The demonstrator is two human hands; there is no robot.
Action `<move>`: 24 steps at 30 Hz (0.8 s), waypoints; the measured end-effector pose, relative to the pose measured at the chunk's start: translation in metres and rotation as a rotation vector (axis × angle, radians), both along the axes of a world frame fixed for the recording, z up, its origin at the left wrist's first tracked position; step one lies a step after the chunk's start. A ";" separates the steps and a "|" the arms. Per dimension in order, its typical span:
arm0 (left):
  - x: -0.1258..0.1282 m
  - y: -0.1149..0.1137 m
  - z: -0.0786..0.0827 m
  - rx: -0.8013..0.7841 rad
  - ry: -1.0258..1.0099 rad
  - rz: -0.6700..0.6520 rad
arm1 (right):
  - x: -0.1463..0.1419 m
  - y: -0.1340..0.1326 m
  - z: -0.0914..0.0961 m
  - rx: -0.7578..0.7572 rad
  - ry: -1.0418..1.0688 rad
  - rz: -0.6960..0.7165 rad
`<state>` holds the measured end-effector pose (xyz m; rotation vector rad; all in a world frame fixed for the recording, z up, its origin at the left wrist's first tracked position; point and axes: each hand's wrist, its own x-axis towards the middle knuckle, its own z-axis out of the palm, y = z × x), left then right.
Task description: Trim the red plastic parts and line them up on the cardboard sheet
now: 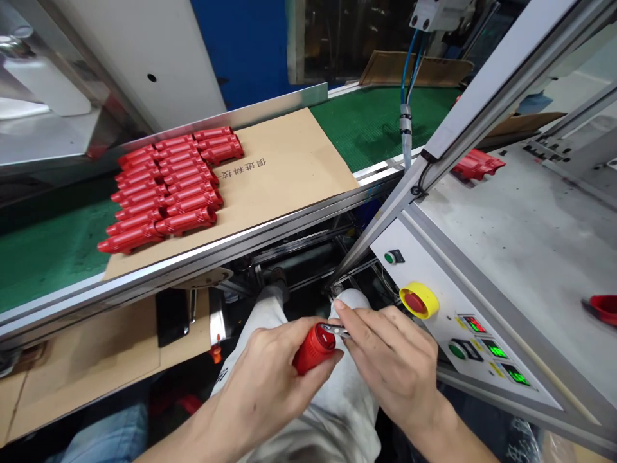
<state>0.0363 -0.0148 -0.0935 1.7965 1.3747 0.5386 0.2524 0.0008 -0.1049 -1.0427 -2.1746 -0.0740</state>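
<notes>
My left hand (pixel 263 370) is wrapped round a red plastic tube (pixel 311 354), its open end turned up and to the right. In my right hand (pixel 393 360) the fingers close on a small silver metal tool (pixel 336 329), mostly covered by the fingers, so its exact kind is unclear. The tip of this tool is at the rim of the tube's open end. Both hands are above my lap, over light grey trousers (pixel 344 399). Beyond them, several red plastic tubes (pixel 186 218) lie in two side-by-side rows on a cardboard sheet (pixel 294 161).
The cardboard rests on a green conveyor belt (pixel 371 122) with a metal rail. At right stands a control panel (pixel 463 321) with a yellow-ringed emergency stop (pixel 419 300), beside a slanting metal post (pixel 463 96). A dark phone (pixel 172 315) lies on a lower shelf.
</notes>
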 end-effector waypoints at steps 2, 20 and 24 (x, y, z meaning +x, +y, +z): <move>0.000 0.000 -0.001 0.012 0.022 0.008 | 0.000 0.001 -0.001 -0.036 0.027 0.014; -0.003 0.000 -0.003 -0.076 -0.014 -0.003 | 0.004 0.006 0.001 -0.513 0.369 0.166; -0.002 0.002 -0.003 -0.113 -0.043 -0.012 | 0.005 0.004 0.005 -0.440 0.294 0.176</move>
